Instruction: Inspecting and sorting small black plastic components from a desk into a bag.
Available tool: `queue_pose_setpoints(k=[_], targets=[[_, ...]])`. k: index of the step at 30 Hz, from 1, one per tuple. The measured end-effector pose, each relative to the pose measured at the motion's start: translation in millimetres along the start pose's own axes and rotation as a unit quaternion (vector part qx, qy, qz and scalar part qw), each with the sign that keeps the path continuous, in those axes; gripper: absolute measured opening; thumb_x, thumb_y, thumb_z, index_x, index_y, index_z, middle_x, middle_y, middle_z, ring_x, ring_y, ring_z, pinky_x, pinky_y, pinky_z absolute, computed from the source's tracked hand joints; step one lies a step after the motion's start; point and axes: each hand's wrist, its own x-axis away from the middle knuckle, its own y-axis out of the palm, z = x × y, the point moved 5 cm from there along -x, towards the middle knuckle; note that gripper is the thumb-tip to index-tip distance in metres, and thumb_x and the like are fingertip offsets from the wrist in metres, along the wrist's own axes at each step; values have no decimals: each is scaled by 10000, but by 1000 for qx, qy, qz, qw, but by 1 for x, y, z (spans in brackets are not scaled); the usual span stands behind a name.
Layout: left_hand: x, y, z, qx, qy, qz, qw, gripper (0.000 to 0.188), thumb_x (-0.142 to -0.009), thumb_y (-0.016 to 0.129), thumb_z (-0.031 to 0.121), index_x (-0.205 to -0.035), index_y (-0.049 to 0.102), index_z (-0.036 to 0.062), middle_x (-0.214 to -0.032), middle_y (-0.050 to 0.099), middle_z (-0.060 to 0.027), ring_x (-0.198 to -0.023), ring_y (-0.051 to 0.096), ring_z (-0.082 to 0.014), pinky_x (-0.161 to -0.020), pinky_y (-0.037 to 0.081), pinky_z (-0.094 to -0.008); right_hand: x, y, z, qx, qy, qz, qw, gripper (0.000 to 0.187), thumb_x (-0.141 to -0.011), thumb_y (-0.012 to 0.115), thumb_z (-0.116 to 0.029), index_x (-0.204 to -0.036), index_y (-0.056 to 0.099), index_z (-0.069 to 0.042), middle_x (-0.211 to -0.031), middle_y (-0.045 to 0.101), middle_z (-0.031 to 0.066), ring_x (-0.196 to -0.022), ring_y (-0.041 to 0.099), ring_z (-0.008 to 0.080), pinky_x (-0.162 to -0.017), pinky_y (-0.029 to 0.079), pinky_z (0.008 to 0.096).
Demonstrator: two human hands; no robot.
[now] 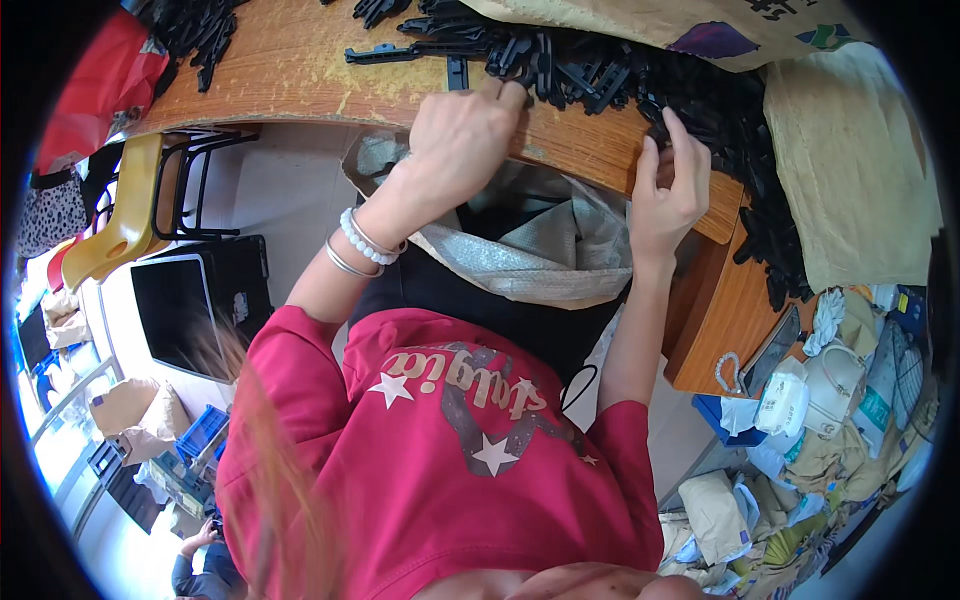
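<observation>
My left hand (462,135) is at the front of the wooden table with its fingers bent and closed against a heap of slim black plastic parts (600,85). Its fingertips are partly hidden, so what they hold does not show clearly. To the right, my right hand (675,190) is raised at the table edge, with a small black plastic part (658,132) between thumb and forefinger. Just beyond my left hand, a short black piece (457,72) stands out from the heap, and a longer black strip (382,54) lies to its left.
An open woven sack (520,268) hangs over my lap below the worn tabletop (290,65). Brown paper bags (845,170) stand at the right. At the left are a red bag (95,85), a yellow chair (135,200) and a black screen (178,310). Another person (205,570) is at lower left.
</observation>
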Motion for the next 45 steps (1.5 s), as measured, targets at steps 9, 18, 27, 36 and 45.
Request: queue_pose_setpoints(k=[9,18,27,36,45], targets=[[16,-9,1,46,-66,10,997,278,-865,611,320,-814,551,53,-681,592,-139,-542,598,-329,-476,470,-395,33,10,19,-218,234,14,947,129,-833,679,-24,-911,583,11,-758,590,35,-644,548,53,-563,441,177],[54,-13,-29,248,-222,119,935,180,-841,632,121,-951,535,17,-747,654,-147,-623,640,-255,-536,475,-347,39,10,13,-407,288,-70,864,166,-858,632,-15,-993,580,67,-817,675,188,-731,682,194,-657,560,266],[32,-10,12,556,-222,-187,779,244,-864,655,137,-1055,664,-15,-705,632,-70,-492,526,-56,-459,398,-240,45,9,-30,-452,204,-110,861,158,-834,617,54,-991,600,70,-851,676,159,-752,684,215,-701,567,301],[28,-22,30,391,45,-14,919,357,-742,724,60,-1078,625,-9,-831,654,-176,-679,629,-293,-620,489,-326,44,12,-26,-472,250,-118,837,314,-763,688,74,-1068,622,43,-995,636,113,-878,649,171,-727,549,256],[49,19,21,282,5,-139,949,316,-759,712,179,-1014,641,5,-806,648,-158,-696,613,-352,-633,490,-386,33,7,3,-226,155,-163,948,157,-811,654,-21,-965,680,-5,-894,681,95,-815,641,144,-677,497,268]])
